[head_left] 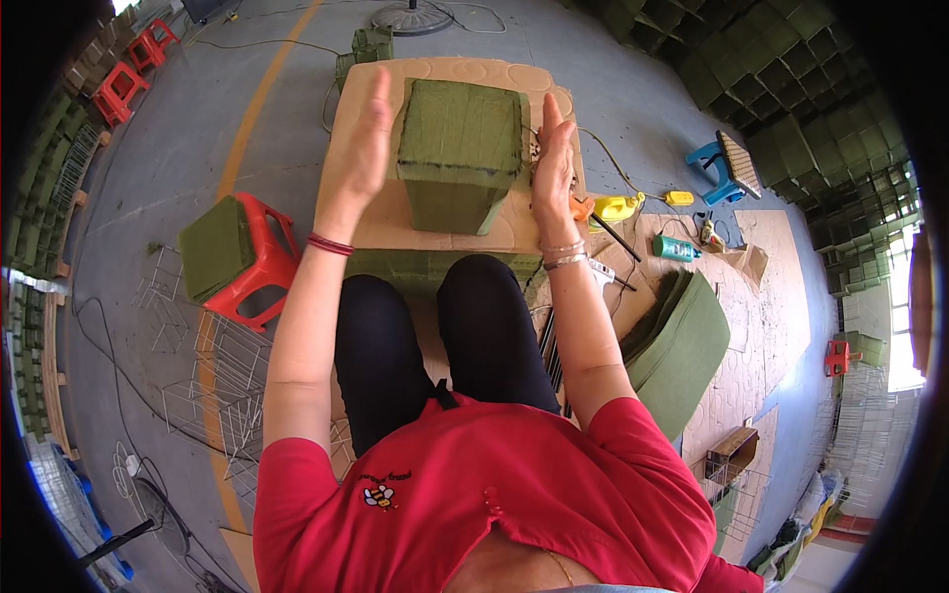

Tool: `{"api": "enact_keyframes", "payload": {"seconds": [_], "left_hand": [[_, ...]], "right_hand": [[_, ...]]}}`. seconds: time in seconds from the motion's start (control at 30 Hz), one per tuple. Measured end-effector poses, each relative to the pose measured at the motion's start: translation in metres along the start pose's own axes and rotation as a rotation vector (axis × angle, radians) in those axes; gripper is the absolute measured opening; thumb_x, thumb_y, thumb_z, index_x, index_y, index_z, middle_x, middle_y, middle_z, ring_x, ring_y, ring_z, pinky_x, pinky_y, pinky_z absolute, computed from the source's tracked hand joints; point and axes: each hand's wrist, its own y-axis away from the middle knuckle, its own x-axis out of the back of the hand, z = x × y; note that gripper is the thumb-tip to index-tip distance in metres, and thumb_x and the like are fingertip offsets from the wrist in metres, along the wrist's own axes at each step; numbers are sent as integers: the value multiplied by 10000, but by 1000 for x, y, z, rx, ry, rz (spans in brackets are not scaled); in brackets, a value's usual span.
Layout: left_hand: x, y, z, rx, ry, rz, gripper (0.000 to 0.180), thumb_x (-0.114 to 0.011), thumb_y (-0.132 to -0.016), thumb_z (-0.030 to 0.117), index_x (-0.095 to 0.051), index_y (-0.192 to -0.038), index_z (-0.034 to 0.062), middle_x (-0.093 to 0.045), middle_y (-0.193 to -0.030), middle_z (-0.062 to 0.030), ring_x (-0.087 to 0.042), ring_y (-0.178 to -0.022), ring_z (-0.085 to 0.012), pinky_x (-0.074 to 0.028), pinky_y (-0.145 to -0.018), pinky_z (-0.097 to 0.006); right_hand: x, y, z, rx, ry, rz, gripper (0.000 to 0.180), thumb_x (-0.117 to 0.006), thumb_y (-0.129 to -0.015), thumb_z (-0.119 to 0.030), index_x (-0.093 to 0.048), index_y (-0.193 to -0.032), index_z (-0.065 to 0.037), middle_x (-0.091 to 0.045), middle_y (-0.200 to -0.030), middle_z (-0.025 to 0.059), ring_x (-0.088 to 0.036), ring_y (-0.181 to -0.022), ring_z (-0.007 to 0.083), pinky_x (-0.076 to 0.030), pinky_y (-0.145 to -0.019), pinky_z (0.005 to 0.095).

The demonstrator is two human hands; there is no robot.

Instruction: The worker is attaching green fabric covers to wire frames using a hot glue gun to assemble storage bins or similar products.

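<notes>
A green box [460,124], covered in a fabric-like or paper-like sheet, stands on the cardboard-topped work surface [371,229] before my knees. My left hand [369,148] is upright and flat at the box's left side, fingers stretched out. On the other side my right hand [552,170] is held much the same way, palm turned toward the box. Narrow gaps show between both hands and the box, and neither hand holds anything. The box's underside is hidden.
Green sheets [682,336] lie stacked at right, with more on a red stool [265,267] at left. A yellow bottle [615,208], a teal bottle [676,247] and a blue stool [717,168] are at right. Wire frames [222,385] litter the left floor; green boxes [761,74] are piled far right.
</notes>
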Motion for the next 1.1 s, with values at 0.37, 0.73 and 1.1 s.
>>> {"api": "enact_keyframes", "payload": {"seconds": [0.37, 0.73, 1.1], "left_hand": [[-19, 43, -71, 360, 486, -50, 786, -229, -1012, 618, -147, -1556, 57, -143, -1625, -87, -126, -1489, -211, -106, -1205, -381], [-76, 33, -56, 162, -43, -183, 704, -514, -979, 457, -365, -1438, -55, -375, -1497, -243, -340, -1409, -332, -303, -1139, -391], [-68, 36, -80, 669, 835, 51, 583, -722, -877, 423, -542, -1309, 75, -602, -1259, -54, -556, -1172, -181, -466, -991, -384]], "right_hand": [[5, 59, 91, -216, -262, 34, 712, -270, -1039, -537, -388, -1444, 37, -453, -1452, 145, -398, -1347, 238, -276, -1132, 335], [54, 56, 116, -380, -477, 186, 605, -473, -1009, -486, -443, -1364, 3, -487, -1390, 118, -468, -1264, 233, -365, -1083, 385], [47, 39, 122, -347, -691, 174, 622, -455, -1007, -502, -436, -1371, 2, -473, -1415, 106, -428, -1316, 244, -312, -1134, 406]]}}
